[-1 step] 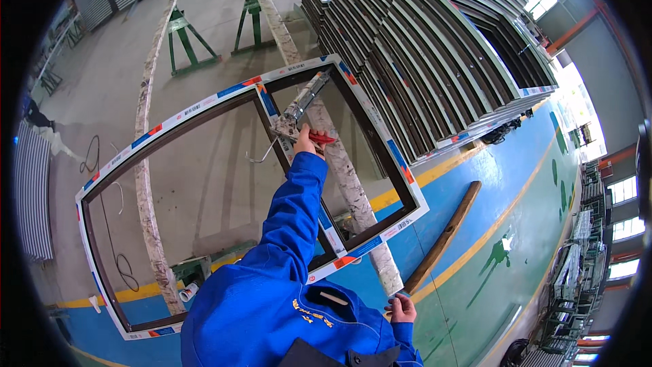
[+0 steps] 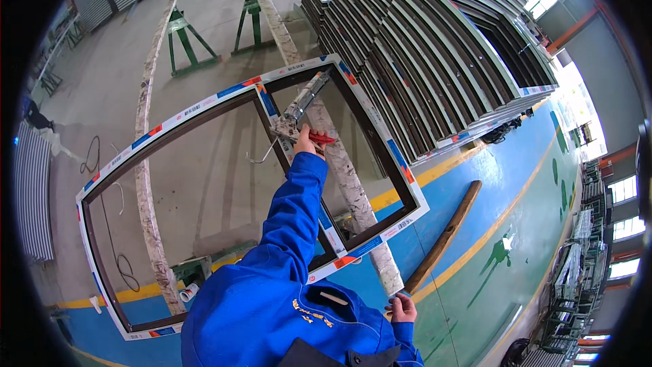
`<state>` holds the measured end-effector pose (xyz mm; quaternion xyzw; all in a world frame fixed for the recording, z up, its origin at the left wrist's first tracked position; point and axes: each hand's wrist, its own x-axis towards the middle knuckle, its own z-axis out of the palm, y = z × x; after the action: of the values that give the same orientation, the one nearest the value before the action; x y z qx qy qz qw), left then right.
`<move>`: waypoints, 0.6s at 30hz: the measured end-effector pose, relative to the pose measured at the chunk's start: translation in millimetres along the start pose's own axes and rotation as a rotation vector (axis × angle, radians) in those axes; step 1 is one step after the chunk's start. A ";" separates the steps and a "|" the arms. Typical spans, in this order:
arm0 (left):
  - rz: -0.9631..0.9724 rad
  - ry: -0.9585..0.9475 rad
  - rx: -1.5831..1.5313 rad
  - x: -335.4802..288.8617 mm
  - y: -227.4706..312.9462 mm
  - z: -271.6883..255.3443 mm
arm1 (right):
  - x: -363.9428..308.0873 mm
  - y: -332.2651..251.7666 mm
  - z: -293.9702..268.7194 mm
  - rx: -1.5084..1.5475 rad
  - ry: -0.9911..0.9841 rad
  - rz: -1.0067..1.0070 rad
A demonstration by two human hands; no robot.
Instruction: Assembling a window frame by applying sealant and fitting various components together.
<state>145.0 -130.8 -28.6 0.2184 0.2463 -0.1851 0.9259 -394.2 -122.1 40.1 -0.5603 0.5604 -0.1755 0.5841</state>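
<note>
While in left hand [image 2: 309,141], caulk-gun [image 2: 302,102] aslant.

In front of me, a stained left rail [image 2: 145,194] and a matching right rail [image 2: 343,163] run near to far, a large taped frame [image 2: 190,114] lying across both. On the floor [image 2: 435,319], a wooden beam [image 2: 445,238] lies to my right.

L. arm [image 2: 282,224], blue-sleeved, slightly bent, reaching fwd, well out from the torso [image 2: 353,337]. L. hand [image 2: 311,141], bare, farthest from the torso; fingers curled in a grip. R. hand [image 2: 402,308], bare, just fwd & R. of the torso; digits bent, contact unclear. R. forearm [image 2: 405,343], blue-sleeved, beside the torso, only partly vis.
</note>
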 end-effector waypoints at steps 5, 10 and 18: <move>0.004 -0.049 0.004 -2.9 0.6 -0.6 | 3.3 -2.8 0.1 -0.012 -0.001 -0.013; 0.023 -0.032 0.022 -5.3 -1.5 -0.9 | 6.3 0.1 -2.1 -0.023 -0.001 -0.010; 0.040 -0.044 0.032 3.5 1.4 -1.8 | 9.3 -1.0 -2.6 -0.006 0.002 0.012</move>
<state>147.7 -129.6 -31.5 0.2341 0.2184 -0.1751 0.9310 -393.1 -131.3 37.4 -0.5585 0.5648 -0.1705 0.5830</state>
